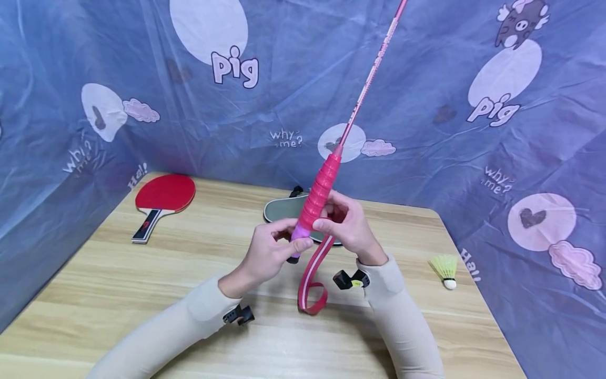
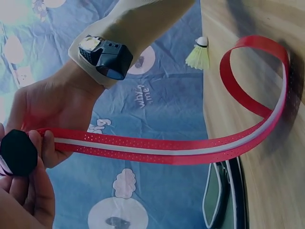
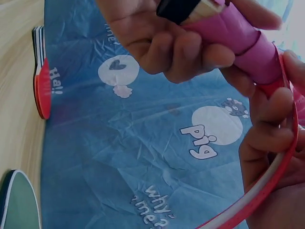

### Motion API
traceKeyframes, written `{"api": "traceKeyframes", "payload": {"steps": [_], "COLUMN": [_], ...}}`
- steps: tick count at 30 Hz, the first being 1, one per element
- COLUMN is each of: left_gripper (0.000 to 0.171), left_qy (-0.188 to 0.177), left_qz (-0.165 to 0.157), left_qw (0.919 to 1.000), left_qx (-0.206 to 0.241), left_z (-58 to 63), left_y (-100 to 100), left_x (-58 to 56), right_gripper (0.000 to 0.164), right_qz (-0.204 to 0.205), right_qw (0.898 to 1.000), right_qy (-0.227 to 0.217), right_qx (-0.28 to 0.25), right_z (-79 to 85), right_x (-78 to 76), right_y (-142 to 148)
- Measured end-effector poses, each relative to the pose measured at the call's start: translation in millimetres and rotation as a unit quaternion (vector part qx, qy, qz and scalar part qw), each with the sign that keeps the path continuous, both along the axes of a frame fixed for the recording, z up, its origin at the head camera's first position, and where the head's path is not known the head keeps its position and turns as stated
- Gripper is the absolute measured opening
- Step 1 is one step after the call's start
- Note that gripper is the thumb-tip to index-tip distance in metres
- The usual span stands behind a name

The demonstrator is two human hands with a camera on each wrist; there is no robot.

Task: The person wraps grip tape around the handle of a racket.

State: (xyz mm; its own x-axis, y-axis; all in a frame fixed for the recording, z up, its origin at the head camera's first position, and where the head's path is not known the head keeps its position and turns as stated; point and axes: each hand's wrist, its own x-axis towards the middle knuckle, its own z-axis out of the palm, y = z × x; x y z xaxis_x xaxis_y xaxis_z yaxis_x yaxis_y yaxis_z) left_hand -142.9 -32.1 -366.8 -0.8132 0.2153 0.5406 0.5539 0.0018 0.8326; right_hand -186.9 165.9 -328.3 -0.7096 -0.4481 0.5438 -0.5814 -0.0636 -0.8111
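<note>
A badminton racket is held up at a slant, its pink shaft running out of the top of the head view. Red grip tape is wound round most of its handle, while purple wrap shows near the black butt cap. My left hand grips the purple handle end. Higher up, my right hand pinches the red grip tape between thumb and fingers at the handle's edge. From there the loose strip, with a pale centre line, hangs down and curls into a loop over the table.
On the wooden table, a red table tennis bat lies at the back left. Behind my hands is a green oval case with pale edging. A yellow shuttlecock lies at the right. Blue printed cloth surrounds the table.
</note>
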Motion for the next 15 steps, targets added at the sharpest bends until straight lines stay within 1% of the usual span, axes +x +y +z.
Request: {"api": "traceKeyframes", "payload": {"steps": [4,6,9,13,15], "left_gripper": [0.021,0.022,0.024,0.027,0.029], "left_qy": [-0.019,-0.027,-0.033,-0.033,-0.035], "left_qz": [-0.037,-0.052,-0.073,-0.107,-0.127], "left_qw": [0.9991,0.9982,0.9966,0.9931,0.9901], "left_qx": [0.011,0.014,0.020,0.036,0.049], "left_z": [-0.4,-0.5,-1.1,-1.9,-1.5], "left_y": [-0.2,-0.3,-1.0,-2.7,-3.0], "left_x": [-1.0,-0.7,0.1,0.9,1.6], "right_gripper": [0.067,0.072,0.067,0.046,0.041], "right_qz": [0.008,0.015,0.027,0.046,0.052], "right_qw": [1.000,1.000,0.999,0.999,0.998], "right_qy": [0.006,0.006,0.012,0.026,0.030], "right_qx": [0.007,0.013,0.015,0.007,0.004], "right_z": [1.4,1.9,2.5,3.0,3.4], "right_x": [0.8,1.3,1.6,1.5,1.5], "right_y": [1.8,2.8,4.1,5.0,5.2]}}
